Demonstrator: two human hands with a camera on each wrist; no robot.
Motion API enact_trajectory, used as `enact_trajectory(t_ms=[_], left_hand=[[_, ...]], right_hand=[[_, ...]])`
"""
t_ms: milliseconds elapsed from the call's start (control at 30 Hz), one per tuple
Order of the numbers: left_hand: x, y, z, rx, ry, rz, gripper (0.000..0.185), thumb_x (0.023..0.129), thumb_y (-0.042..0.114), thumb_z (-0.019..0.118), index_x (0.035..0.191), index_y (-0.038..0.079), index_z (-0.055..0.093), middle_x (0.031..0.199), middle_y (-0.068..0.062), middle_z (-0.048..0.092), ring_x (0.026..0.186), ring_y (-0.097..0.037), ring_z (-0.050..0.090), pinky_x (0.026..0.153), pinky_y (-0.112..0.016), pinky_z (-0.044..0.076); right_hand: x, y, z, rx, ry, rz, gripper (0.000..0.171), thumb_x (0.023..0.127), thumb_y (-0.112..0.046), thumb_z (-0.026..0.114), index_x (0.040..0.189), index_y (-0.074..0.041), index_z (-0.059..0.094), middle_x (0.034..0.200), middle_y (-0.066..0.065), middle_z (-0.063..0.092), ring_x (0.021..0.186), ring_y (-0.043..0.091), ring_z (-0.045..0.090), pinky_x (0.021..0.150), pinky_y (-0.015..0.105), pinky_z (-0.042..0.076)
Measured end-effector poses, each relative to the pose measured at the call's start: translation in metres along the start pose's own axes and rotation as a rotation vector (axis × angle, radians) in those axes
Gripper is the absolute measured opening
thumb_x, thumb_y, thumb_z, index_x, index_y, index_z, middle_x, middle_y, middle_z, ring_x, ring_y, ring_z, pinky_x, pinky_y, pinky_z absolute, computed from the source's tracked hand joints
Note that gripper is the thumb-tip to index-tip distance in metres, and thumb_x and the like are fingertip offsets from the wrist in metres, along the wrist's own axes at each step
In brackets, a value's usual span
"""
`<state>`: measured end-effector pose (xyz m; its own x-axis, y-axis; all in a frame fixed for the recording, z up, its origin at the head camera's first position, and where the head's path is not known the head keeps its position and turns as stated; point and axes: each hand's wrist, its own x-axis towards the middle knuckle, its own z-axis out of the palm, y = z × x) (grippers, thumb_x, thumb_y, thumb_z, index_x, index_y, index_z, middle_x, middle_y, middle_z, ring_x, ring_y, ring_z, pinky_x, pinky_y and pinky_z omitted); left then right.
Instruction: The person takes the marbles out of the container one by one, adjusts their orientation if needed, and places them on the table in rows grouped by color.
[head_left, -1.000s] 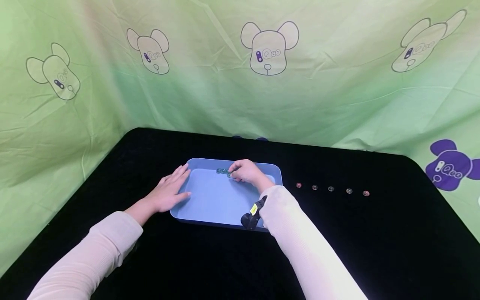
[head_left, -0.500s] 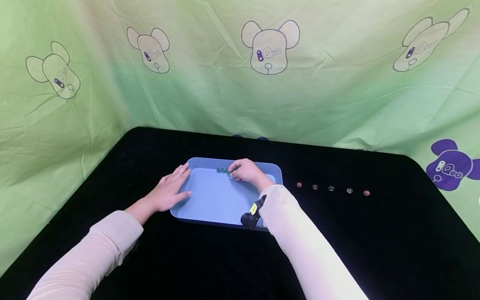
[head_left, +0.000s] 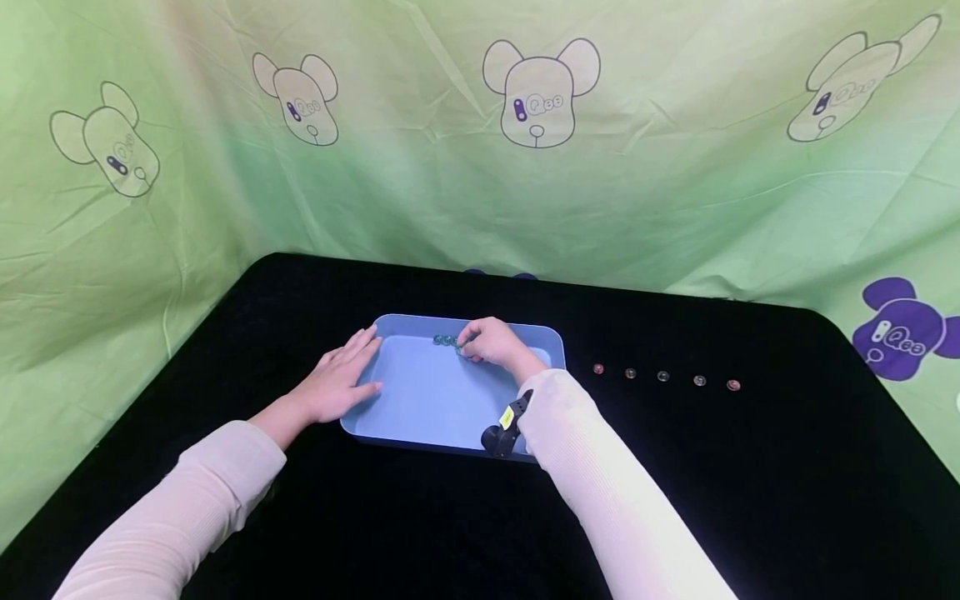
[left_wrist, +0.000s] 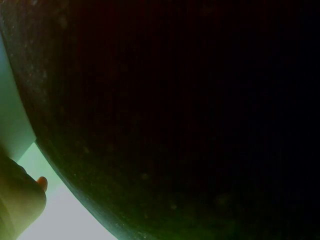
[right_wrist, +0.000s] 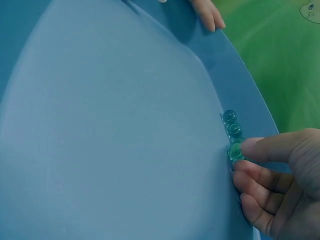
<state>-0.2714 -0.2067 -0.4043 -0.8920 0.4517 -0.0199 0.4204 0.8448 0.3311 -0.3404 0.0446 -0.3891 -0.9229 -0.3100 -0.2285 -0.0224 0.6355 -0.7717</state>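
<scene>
A light blue tray point(head_left: 420, 404) sits on the black table point(head_left: 750, 483). My left hand point(head_left: 337, 383) lies flat, fingers straight, on the tray's left rim; its fingertips point(right_wrist: 210, 15) show at the top of the right wrist view. My right hand point(head_left: 486, 342) reaches into the tray's far side. There a short row of green glass marbles point(right_wrist: 231, 124) lies against the tray wall point(right_wrist: 245, 90). Thumb and forefinger of my right hand point(right_wrist: 244, 159) pinch the nearest green marble point(right_wrist: 234, 151). The left wrist view is almost all dark, with one fingertip point(left_wrist: 41, 184) at the lower left.
Several small marbles point(head_left: 663, 377) lie in a spaced row on the black table right of the tray. A green cloth backdrop point(head_left: 480, 167) with bear drawings closes off the back and sides. A black wrist device point(head_left: 504, 427) sits on my right sleeve.
</scene>
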Motion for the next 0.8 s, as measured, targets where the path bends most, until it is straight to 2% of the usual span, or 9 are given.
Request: enact_trajectory(t_ms=[200, 500, 700, 800], left_hand=[[0.0004, -0.0001, 0.0003, -0.004, -0.014, -0.006, 0.066, 0.088, 0.037, 0.042, 0.137, 0.002, 0.015, 0.144, -0.007, -0.002, 0.13, -0.024, -0.002, 0.097, -0.048, 0.011], [0.0003, -0.0006, -0.0004, -0.002, -0.01, -0.001, 0.066, 0.088, 0.037, 0.042, 0.137, 0.002, 0.015, 0.144, -0.007, -0.002, 0.129, -0.025, -0.001, 0.097, -0.047, 0.011], [0.0011, -0.0018, -0.0002, -0.002, -0.013, 0.004, 0.066, 0.088, 0.037, 0.042, 0.137, 0.002, 0.015, 0.144, -0.008, -0.002, 0.129, -0.027, 0.0, 0.097, -0.048, 0.011], [0.0016, -0.0017, 0.0003, -0.004, -0.015, 0.003, 0.066, 0.088, 0.037, 0.042, 0.137, 0.002, 0.015, 0.144, -0.008, -0.002, 0.129, -0.027, 0.0, 0.097, -0.048, 0.011]], right_hand=[[-0.0004, 0.0016, 0.0002, -0.008, 0.004, -0.023, 0.01, 0.075, -0.001, 0.06, 0.084, -0.002, 0.063, 0.074, 0.003, 0.056, 0.061, 0.013, 0.05, 0.054, 0.022, 0.039], [0.0001, 0.0023, -0.0001, -0.046, -0.012, -0.064, 0.01, 0.073, 0.001, 0.062, 0.082, -0.001, 0.063, 0.066, 0.002, 0.056, 0.06, 0.011, 0.049, 0.055, 0.022, 0.039], [0.0016, 0.0035, 0.0002, -0.139, -0.041, -0.103, 0.01, 0.073, -0.001, 0.061, 0.082, -0.004, 0.062, 0.08, 0.003, 0.057, 0.068, 0.014, 0.047, 0.06, 0.023, 0.038], [0.0025, 0.0041, 0.0014, -0.147, -0.044, -0.096, 0.009, 0.073, -0.001, 0.062, 0.081, -0.004, 0.062, 0.084, 0.003, 0.057, 0.07, 0.015, 0.046, 0.061, 0.023, 0.038]])
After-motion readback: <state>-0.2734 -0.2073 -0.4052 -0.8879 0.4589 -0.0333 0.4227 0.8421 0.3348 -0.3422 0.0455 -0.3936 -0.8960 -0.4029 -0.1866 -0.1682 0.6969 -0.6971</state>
